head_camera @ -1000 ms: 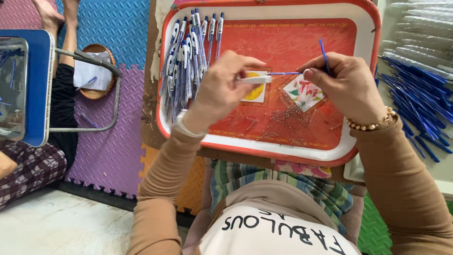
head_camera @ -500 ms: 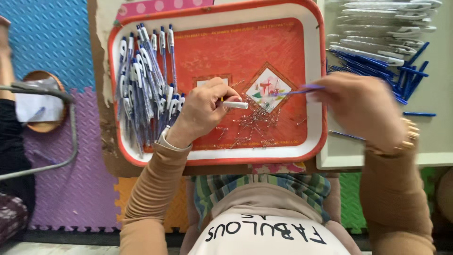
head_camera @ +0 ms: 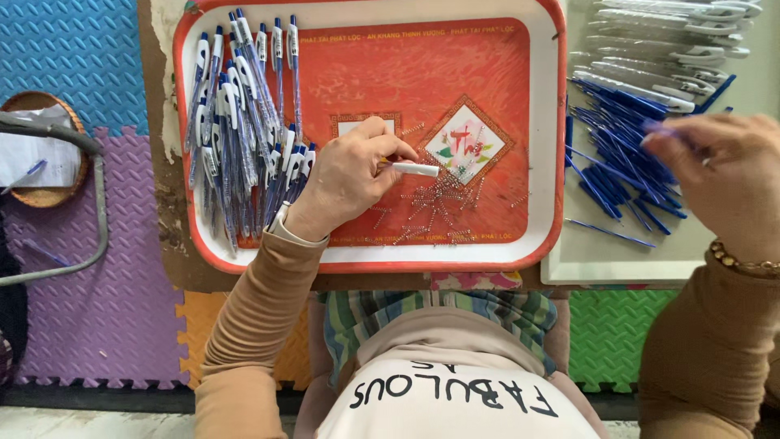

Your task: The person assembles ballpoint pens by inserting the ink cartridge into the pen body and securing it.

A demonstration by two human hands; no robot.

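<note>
Pinching a slim white pen barrel (head_camera: 416, 169), left hand (head_camera: 345, 180) over glossy red tray (head_camera: 555, 146).

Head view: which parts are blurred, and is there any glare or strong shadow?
Head view: the right hand over the blue refills is smeared by motion; the left hand, holding a white pen part, is sharp, as are the springs. Light is soft and even, with only a faint sheen on the red tray and no hard shadows.

Tray (head_camera: 546, 162) centre lies open between pen pile (head_camera: 244, 138) and springs (head_camera: 435, 207)
</note>
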